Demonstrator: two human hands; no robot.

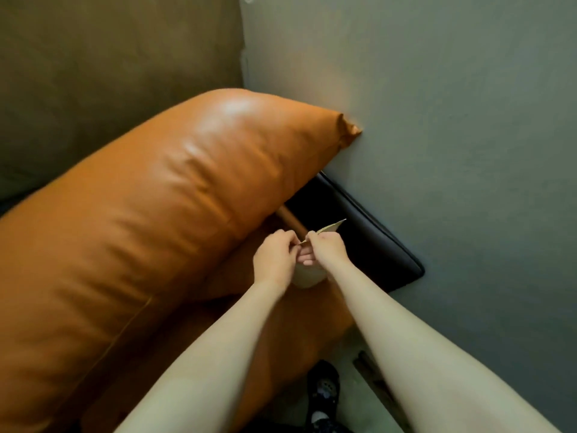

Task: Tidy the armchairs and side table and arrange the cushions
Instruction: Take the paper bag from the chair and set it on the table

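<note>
Grey wall [437, 120] backed an orange armchair [312, 323]. Above its seat, the left hand [274, 257] and right hand [327, 251] both pinched a paper scrap [331, 228]. Lifting it away gently, without tearing, seemed wisest. The big cushion [156, 214] lay with its long axis running from lower left up to the wall.

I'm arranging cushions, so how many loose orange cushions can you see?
1: the big orange cushion lies across the orange armchair, its corner touching the grey wall. Others may be hidden behind it.

Grey wall [437, 120]; dark shoe [323, 389]
</note>
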